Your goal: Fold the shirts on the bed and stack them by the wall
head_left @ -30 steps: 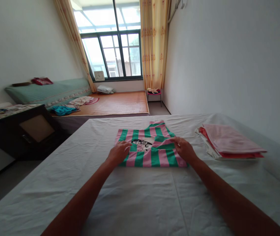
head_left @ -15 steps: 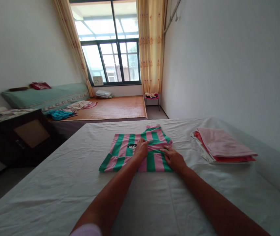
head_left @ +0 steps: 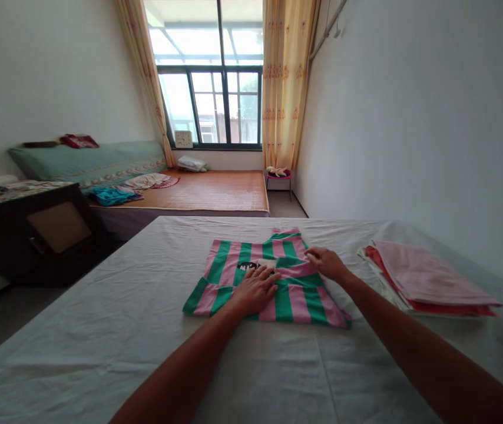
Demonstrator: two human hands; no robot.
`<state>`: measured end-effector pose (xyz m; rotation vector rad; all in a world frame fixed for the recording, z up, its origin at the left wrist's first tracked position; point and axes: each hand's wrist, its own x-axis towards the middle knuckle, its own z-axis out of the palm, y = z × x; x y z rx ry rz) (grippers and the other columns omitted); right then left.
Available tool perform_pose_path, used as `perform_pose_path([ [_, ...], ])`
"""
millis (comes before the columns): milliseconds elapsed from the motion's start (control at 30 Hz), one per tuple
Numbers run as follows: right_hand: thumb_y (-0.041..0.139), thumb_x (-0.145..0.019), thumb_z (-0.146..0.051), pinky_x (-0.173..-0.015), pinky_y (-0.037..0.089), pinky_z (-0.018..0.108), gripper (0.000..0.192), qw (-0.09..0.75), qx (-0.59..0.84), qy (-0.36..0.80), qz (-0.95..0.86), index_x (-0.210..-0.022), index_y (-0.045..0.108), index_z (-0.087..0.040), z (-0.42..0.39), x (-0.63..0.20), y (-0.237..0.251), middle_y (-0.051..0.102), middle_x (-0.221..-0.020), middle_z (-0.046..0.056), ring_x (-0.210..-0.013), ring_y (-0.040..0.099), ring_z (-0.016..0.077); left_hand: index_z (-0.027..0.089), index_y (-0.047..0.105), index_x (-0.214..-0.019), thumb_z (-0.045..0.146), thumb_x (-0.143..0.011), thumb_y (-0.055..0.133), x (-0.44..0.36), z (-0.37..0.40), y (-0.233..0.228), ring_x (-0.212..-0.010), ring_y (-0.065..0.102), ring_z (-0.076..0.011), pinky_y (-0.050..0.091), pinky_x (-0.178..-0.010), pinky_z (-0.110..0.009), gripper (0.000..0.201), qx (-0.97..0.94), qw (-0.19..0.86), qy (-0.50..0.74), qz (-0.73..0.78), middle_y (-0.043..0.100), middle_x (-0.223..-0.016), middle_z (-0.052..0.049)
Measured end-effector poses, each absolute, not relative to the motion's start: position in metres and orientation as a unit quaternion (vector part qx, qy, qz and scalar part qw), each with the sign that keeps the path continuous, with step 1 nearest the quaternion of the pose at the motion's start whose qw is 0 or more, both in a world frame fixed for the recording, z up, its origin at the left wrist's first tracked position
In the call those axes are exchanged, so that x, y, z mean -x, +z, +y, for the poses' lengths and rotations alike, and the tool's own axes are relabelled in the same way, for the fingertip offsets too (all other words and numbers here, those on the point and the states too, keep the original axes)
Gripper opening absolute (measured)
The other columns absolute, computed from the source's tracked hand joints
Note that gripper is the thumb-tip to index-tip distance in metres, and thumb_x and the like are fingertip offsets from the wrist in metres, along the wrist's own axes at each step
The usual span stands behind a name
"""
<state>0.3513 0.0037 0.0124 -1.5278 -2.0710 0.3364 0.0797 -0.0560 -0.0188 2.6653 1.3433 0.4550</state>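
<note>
A pink-and-green striped shirt (head_left: 222, 259) lies partly folded on the white bedsheet (head_left: 114, 300), with a dark print near its middle. My left hand (head_left: 258, 288) rests on it just below the print, palm down and fingers spread. At the shirt's upper right edge is my right hand (head_left: 327, 263), its fingers bent and closed on the cloth there. The shirt's lower right corner sticks out past the rest, and small creases run across the green and pink stripes between the hands.
A stack of folded pink, red and white cloths (head_left: 432, 277) lies to the right. Beyond the sheet stand a mat-covered bed (head_left: 220, 191) with a blue cloth (head_left: 112, 196), a dark cabinet (head_left: 13, 229) at left and a small stool (head_left: 279, 175) near the curtain.
My left hand has shifted toward me and flattened on the shirt. My right hand has moved up to the shirt's edge, and the lower right corner now spreads farther right.
</note>
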Motion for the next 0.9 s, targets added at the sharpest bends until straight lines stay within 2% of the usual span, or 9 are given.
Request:
perform_pose_path([
  [100,0.058,-0.079,-0.042,-0.07,0.048,0.026,0.027,0.294,0.63,0.142,-0.705,-0.088,0.069,-0.02,0.05,-0.349,0.022,0.072,-0.08,0.004,-0.078,0.066,0.0193,0.035,0.043,-0.137,0.048,-0.096,0.029,-0.079,-0.056,-0.018,-0.137,0.031,-0.0245,0.022,-0.112,-0.047,0.045,-0.88,0.069,0.162,0.442,0.041,-0.146,-0.001],
  [233,0.059,-0.077,-0.049,-0.061,0.046,0.027,0.034,0.28,0.651,0.165,-0.686,-0.071,0.066,-0.016,0.1,-0.336,0.017,0.067,-0.061,0.007,-0.067,0.065,0.0216,0.035,0.043,-0.137,0.047,-0.096,0.031,-0.074,-0.054,-0.023,-0.136,0.032,-0.0251,0.023,-0.111,-0.048,0.045,-0.878,0.068,0.187,0.435,0.043,-0.145,-0.003],
  [400,0.064,-0.072,-0.045,-0.057,0.044,0.031,0.033,0.287,0.666,0.192,-0.662,-0.053,0.056,-0.018,0.136,-0.32,0.007,0.058,-0.047,0.007,-0.06,0.063,0.0246,0.035,0.046,-0.135,0.046,-0.095,0.034,-0.073,-0.054,-0.026,-0.135,0.033,-0.0255,0.025,-0.11,-0.048,0.044,-0.877,0.071,0.203,0.43,0.046,-0.142,-0.003],
  [533,0.065,-0.066,-0.033,-0.059,0.047,0.028,0.017,0.33,0.619,0.23,-0.674,-0.065,0.06,-0.017,0.135,-0.307,0.013,0.065,-0.06,0.005,-0.064,0.063,0.0202,0.032,0.054,-0.128,0.041,-0.096,0.034,-0.071,-0.05,-0.023,-0.13,0.04,-0.0228,0.029,-0.11,-0.044,0.039,-0.866,0.102,0.232,0.432,0.051,-0.137,-0.003],
  [633,0.061,-0.07,-0.032,-0.068,0.049,0.027,0.017,0.379,0.555,0.251,-0.696,-0.077,0.061,-0.017,0.113,-0.304,0.03,0.068,-0.078,0.003,-0.075,0.063,0.0169,0.025,0.06,-0.122,0.032,-0.094,0.039,-0.055,-0.037,-0.019,-0.123,0.048,-0.0203,0.037,-0.107,-0.036,0.036,-0.828,0.126,0.291,0.463,0.055,-0.132,-0.006],
  [733,0.062,-0.072,-0.035,-0.072,0.049,0.027,0.018,0.42,0.448,0.29,-0.735,-0.075,0.059,-0.018,0.07,-0.316,0.05,0.066,-0.079,0.002,-0.078,0.061,0.0161,0.021,0.059,-0.122,0.024,-0.089,0.045,-0.023,-0.022,-0.013,-0.123,0.048,-0.0219,0.038,-0.107,-0.037,0.036,-0.772,0.092,0.346,0.525,0.055,-0.131,-0.008],
  [800,0.064,-0.075,-0.037,-0.069,0.049,0.028,0.02,0.402,0.378,0.336,-0.763,-0.072,0.058,-0.018,0.035,-0.331,0.057,0.063,-0.074,0.002,-0.072,0.059,0.0156,0.019,0.056,-0.126,0.022,-0.087,0.048,0.002,-0.015,-0.007,-0.127,0.044,-0.0243,0.035,-0.109,-0.041,0.04,-0.739,0.045,0.362,0.567,0.052,-0.134,-0.01],
  [900,0.062,-0.079,-0.038,-0.067,0.05,0.029,0.021,0.318,0.351,0.383,-0.793,-0.075,0.06,-0.018,-0.012,-0.352,0.054,0.064,-0.076,0.003,-0.072,0.06,0.0167,0.02,0.05,-0.133,0.022,-0.082,0.056,0.029,-0.012,-0.002,-0.131,0.038,-0.028,0.032,-0.11,-0.046,0.052,-0.716,-0.009,0.341,0.609,0.047,-0.138,-0.011],
])
